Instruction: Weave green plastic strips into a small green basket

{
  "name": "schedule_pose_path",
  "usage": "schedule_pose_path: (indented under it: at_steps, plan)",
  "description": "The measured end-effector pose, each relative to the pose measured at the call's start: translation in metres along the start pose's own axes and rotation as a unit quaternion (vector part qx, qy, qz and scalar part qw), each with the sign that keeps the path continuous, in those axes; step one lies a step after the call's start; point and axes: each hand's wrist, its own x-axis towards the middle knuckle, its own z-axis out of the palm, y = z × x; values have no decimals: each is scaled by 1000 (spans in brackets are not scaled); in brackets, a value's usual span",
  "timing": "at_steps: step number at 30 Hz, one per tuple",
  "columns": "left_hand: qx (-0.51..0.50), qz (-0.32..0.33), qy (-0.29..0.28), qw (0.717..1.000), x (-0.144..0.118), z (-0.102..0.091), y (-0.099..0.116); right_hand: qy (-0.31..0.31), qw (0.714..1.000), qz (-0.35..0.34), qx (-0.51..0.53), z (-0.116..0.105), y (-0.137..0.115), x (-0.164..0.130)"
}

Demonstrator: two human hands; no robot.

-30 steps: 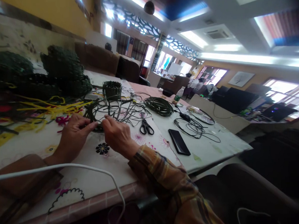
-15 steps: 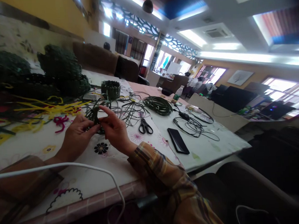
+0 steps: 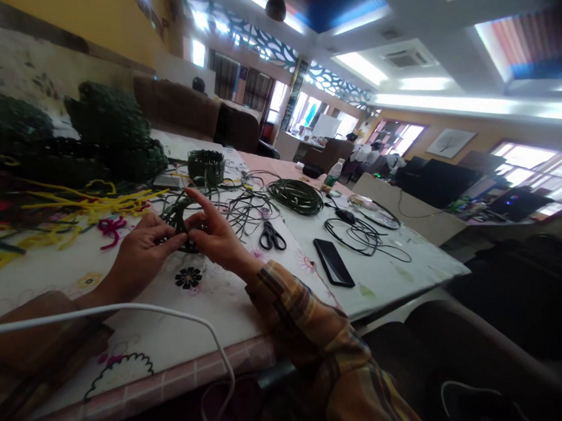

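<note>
Strands of flat, dark-green material (image 3: pixel 172 211) bunch just left of centre in the head camera's view, low over a white, flower-printed tabletop (image 3: pixel 175 342). The left hand (image 3: pixel 142 252) grips them between thumb and fingers; the right hand (image 3: pixel 215 236), cuffed in a yellow-brown plaid sleeve (image 3: pixel 305 316), pinches them alongside, forefinger raised. Black-handled scissors (image 3: pixel 277 239) lie right of the hands, a black, rectangular phone (image 3: pixel 333 262) farther right. Beyond, near mid-frame, rest a round coil of dark-green cord (image 3: pixel 296 197) and a small, dark-green woven basket (image 3: pixel 206 168). Yellow strands (image 3: pixel 97 207) and a twist of fuzzy magenta material (image 3: pixel 111 231) spread at left, below dark-green woven masses (image 3: pixel 109 116) at upper left. A white cable (image 3: pixel 163 306) arcs across the lower left. Behind, brown upholstered seating (image 3: pixel 176 109) backs the table; a framed picture (image 3: pixel 451 142) hangs at upper right, under a pale ceiling (image 3: pixel 444 79) with bright strip lights.
</note>
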Motion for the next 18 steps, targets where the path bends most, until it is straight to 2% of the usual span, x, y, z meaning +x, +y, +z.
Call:
schedule_pose_path:
  at_steps: [3,8,15,18]
  plan:
    - [-10,-4,6,1000,-1,1,1,-29,1000,10,4,-3,-3,-1]
    - [-24,-14,33,999,-4,2,3,-32,999,26,10,-2,-1,1]
    - [-41,-35,33,998,-2,2,2,-7,997,20,68,5,7,2]
    - [-52,-55,44,996,-2,2,5,24,997,0,77,10,11,0]
